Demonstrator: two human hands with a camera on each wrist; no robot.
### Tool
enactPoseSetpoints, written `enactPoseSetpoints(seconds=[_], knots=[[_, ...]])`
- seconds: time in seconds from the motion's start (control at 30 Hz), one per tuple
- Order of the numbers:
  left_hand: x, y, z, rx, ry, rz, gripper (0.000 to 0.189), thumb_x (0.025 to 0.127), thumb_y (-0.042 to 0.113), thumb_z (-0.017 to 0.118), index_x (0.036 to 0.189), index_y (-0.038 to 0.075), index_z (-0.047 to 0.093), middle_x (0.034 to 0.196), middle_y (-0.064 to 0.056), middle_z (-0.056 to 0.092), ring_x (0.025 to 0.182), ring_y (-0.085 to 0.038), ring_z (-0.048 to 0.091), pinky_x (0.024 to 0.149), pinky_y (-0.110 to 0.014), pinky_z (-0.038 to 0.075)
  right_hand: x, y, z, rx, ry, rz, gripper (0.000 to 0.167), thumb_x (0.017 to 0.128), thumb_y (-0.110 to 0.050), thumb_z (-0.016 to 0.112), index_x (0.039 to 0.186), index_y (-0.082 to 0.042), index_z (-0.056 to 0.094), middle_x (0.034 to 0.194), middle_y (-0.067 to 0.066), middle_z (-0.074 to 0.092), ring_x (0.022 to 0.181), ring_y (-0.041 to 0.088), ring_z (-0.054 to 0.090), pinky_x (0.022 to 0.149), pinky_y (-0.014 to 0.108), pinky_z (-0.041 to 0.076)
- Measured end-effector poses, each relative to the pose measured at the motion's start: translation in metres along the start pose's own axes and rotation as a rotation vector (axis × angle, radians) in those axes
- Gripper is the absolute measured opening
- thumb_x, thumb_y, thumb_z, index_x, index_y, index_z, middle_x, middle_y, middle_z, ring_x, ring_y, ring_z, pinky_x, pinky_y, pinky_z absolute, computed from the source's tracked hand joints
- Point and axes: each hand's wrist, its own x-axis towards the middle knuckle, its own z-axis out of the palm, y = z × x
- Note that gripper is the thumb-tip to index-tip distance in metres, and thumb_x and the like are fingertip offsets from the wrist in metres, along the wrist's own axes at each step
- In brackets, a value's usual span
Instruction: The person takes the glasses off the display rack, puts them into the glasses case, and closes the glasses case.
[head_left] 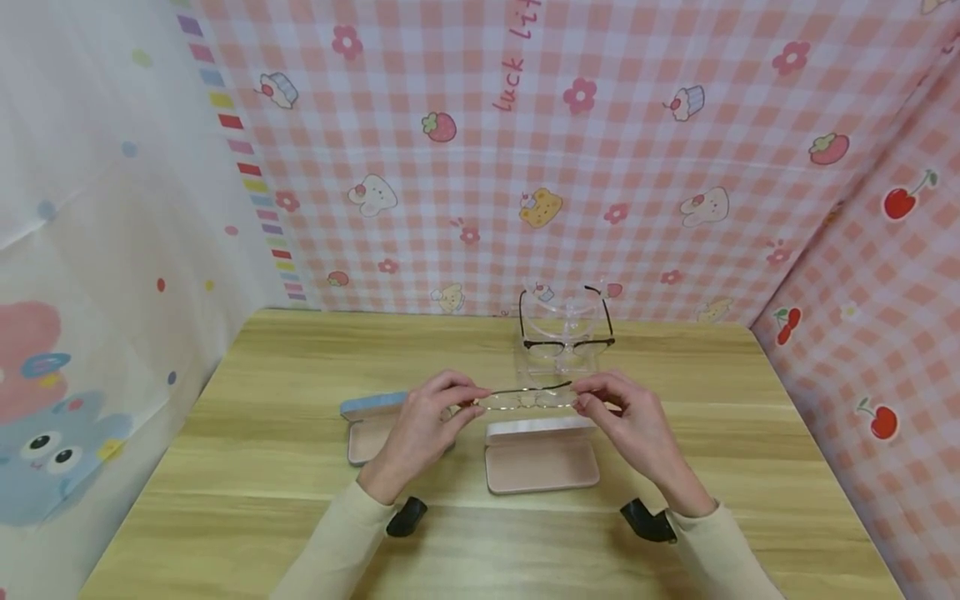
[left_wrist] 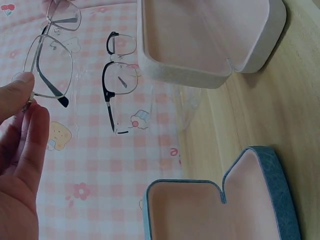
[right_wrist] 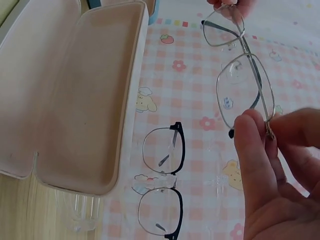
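Note:
Both hands hold a pair of thin metal-framed eyeglasses (head_left: 525,407) up in the air, one at each end. My left hand (head_left: 427,421) pinches the left end between thumb and fingers. At the other end, my right hand (head_left: 626,417) pinches the frame near its hinge. Dark temple tips show behind the clear lenses in the right wrist view, and the temples look folded. Just below the glasses, a white eyeglass case (head_left: 542,477) lies opened on the table with a bare pink lining. A blue eyeglass case (head_left: 367,440), also opened, sits partly hidden behind my left hand.
Black-browed eyeglasses (head_left: 568,345) rest on a clear display stand (head_left: 525,364) at the back of the wooden table (head_left: 750,467). A pink checkered cloth (head_left: 480,175) hangs behind it. Black straps or mounts (head_left: 648,522) sit at both wrists.

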Motion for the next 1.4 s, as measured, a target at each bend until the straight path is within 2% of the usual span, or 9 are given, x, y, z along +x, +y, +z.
enactPoseSetpoints(seconds=[0.07, 0.27, 0.47, 0.63, 0.8, 0.97, 1.2, 1.4], knots=[[0.000, 0.000, 0.000, -0.004, 0.000, -0.005, 0.019, 0.086, 0.002, 0.082, 0.105, 0.004, 0.080, 0.101, -0.005, 0.070, 0.085, -0.018, 0.068, 0.064, -0.035, 0.058, -0.001, 0.001, -0.001, 0.012, -0.015, 0.011, 0.013, 0.098, 0.000, 0.068, 0.109, -0.003, 0.074, 0.103, 0.012, 0.071, 0.092, 0.014, 0.071, 0.082, 0.024, 0.061], [-0.001, -0.001, 0.000, -0.033, 0.010, -0.035, 0.017, 0.087, 0.003, 0.081, 0.104, 0.003, 0.081, 0.101, -0.004, 0.071, 0.083, -0.017, 0.067, 0.060, -0.024, 0.052, -0.003, 0.001, -0.004, 0.016, -0.044, 0.001, 0.014, 0.096, -0.002, 0.072, 0.110, -0.004, 0.074, 0.106, 0.009, 0.071, 0.095, 0.016, 0.070, 0.081, 0.025, 0.061], [0.000, 0.000, 0.001, -0.072, 0.030, -0.064, 0.015, 0.088, 0.005, 0.081, 0.103, 0.003, 0.081, 0.099, -0.004, 0.072, 0.085, -0.018, 0.069, 0.066, -0.029, 0.056, -0.004, 0.003, -0.006, -0.014, -0.012, -0.022, 0.012, 0.095, 0.001, 0.071, 0.104, -0.006, 0.077, 0.107, 0.006, 0.073, 0.097, 0.016, 0.069, 0.081, 0.023, 0.060], [-0.001, 0.003, 0.004, -0.169, 0.047, -0.164, 0.012, 0.089, 0.004, 0.080, 0.101, 0.004, 0.082, 0.099, -0.004, 0.074, 0.088, -0.018, 0.071, 0.074, -0.026, 0.061, -0.005, 0.005, -0.007, -0.017, 0.004, -0.042, 0.011, 0.096, 0.001, 0.070, 0.102, -0.006, 0.077, 0.108, 0.005, 0.073, 0.098, 0.019, 0.069, 0.084, 0.020, 0.058], [-0.005, 0.007, 0.009, -0.263, 0.047, -0.304, 0.010, 0.091, 0.006, 0.079, 0.100, 0.006, 0.082, 0.100, -0.003, 0.075, 0.089, -0.016, 0.069, 0.077, -0.025, 0.061, -0.008, 0.006, -0.007, 0.014, -0.005, 0.032, 0.009, 0.097, -0.003, 0.071, 0.103, -0.006, 0.077, 0.110, 0.006, 0.072, 0.101, 0.017, 0.068, 0.087, 0.020, 0.058], [-0.012, 0.009, 0.015, -0.334, 0.069, -0.407, 0.009, 0.090, 0.007, 0.080, 0.099, 0.008, 0.082, 0.099, -0.001, 0.077, 0.090, -0.015, 0.070, 0.077, -0.024, 0.060, -0.014, 0.009, -0.006, 0.039, -0.036, 0.089, 0.008, 0.098, -0.008, 0.072, 0.105, -0.006, 0.076, 0.111, 0.007, 0.071, 0.100, 0.022, 0.070, 0.087, 0.023, 0.059], [-0.024, 0.010, 0.024, -0.407, 0.088, -0.500, 0.009, 0.090, 0.005, 0.080, 0.098, 0.008, 0.081, 0.096, -0.003, 0.078, 0.090, -0.015, 0.072, 0.081, -0.025, 0.060, -0.024, 0.017, -0.004, 0.063, -0.064, 0.140, 0.012, 0.098, -0.009, 0.072, 0.108, -0.002, 0.074, 0.106, 0.011, 0.074, 0.095, 0.023, 0.074, 0.082, 0.027, 0.061], [-0.034, 0.010, 0.030, -0.461, 0.076, -0.542, 0.009, 0.090, 0.003, 0.079, 0.099, 0.004, 0.081, 0.095, -0.006, 0.078, 0.089, -0.013, 0.071, 0.080, -0.024, 0.061, -0.031, 0.024, -0.003, 0.069, -0.086, 0.171, 0.010, 0.098, -0.003, 0.070, 0.108, -0.001, 0.073, 0.104, 0.013, 0.075, 0.092, 0.030, 0.074, 0.078, 0.031, 0.062]])
